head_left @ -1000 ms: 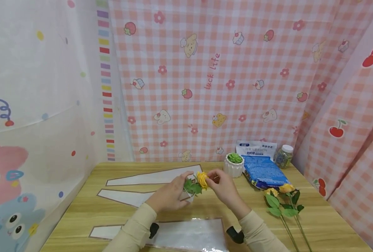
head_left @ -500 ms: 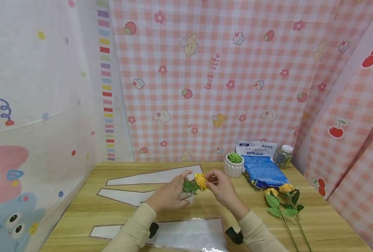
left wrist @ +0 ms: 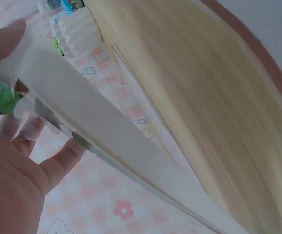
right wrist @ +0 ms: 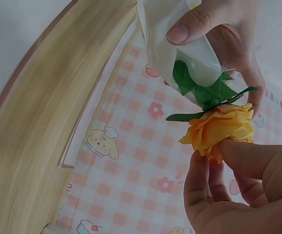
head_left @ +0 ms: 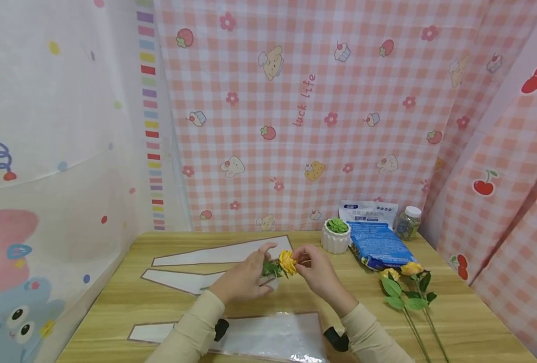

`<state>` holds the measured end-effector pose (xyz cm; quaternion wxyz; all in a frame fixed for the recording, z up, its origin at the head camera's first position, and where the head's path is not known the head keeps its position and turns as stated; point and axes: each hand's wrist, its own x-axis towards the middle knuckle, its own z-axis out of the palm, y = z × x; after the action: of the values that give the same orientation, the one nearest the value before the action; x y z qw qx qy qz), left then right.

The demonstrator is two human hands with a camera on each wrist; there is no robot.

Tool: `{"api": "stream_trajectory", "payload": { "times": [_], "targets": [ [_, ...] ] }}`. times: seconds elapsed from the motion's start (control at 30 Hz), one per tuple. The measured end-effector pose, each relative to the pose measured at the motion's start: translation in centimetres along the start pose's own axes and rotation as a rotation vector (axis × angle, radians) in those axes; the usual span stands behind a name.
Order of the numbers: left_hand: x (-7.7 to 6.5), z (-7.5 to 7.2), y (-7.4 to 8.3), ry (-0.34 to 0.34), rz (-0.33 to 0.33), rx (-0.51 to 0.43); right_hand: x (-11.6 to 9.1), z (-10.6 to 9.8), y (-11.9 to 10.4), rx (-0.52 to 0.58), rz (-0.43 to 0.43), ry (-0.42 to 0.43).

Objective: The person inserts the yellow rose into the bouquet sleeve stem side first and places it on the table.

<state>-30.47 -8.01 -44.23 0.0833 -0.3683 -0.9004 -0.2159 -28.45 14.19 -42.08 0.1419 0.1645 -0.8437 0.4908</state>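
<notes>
My left hand (head_left: 245,277) grips a tapered white-and-clear plastic flower sleeve (left wrist: 107,126) near its wide end, thumb on one side and fingers on the other. An artificial yellow rose (right wrist: 221,129) sticks out of that mouth. Its green leaves (right wrist: 204,90) are partly inside the sleeve and its stem is mostly hidden. My right hand (head_left: 319,269) pinches the rose's petals between thumb and fingers. Two more yellow roses (head_left: 412,269) with leaves and long stems lie on the table's right side.
One flat sleeve (head_left: 223,254) lies behind the held one, another (head_left: 273,335) in front, on the wooden table (head_left: 114,302). At the back right stand a potted succulent (head_left: 336,237), a blue-and-white bag (head_left: 379,244) and a capped jar (head_left: 408,223).
The rose head has shifted slightly left, closer to the left hand, and less of its leaves shows outside the sleeve. Both hands have kept their hold. The head view has tilted slightly.
</notes>
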Motion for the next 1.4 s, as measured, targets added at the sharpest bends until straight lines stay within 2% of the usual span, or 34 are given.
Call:
{"api": "stream_trajectory", "payload": {
  "times": [0.23, 0.47, 0.87, 1.4],
  "targets": [
    [0.07, -0.22, -0.08, -0.005, -0.005, -0.046, 0.08, -0.04, -0.16, -0.01, 0.012, -0.002],
    [0.08, -0.38, -0.07, -0.011, -0.022, -0.046, 0.14, -0.01, -0.25, -0.009, 0.043, -0.018],
    [-0.06, -0.43, -0.07, 0.011, 0.011, -0.036, -0.21, 0.36, -0.48, 0.025, 0.109, -0.018],
    [-0.07, -0.36, 0.04, 0.013, 0.012, -0.028, -0.58, 0.8, -0.12, 0.007, 0.078, -0.024]
  ]
}}
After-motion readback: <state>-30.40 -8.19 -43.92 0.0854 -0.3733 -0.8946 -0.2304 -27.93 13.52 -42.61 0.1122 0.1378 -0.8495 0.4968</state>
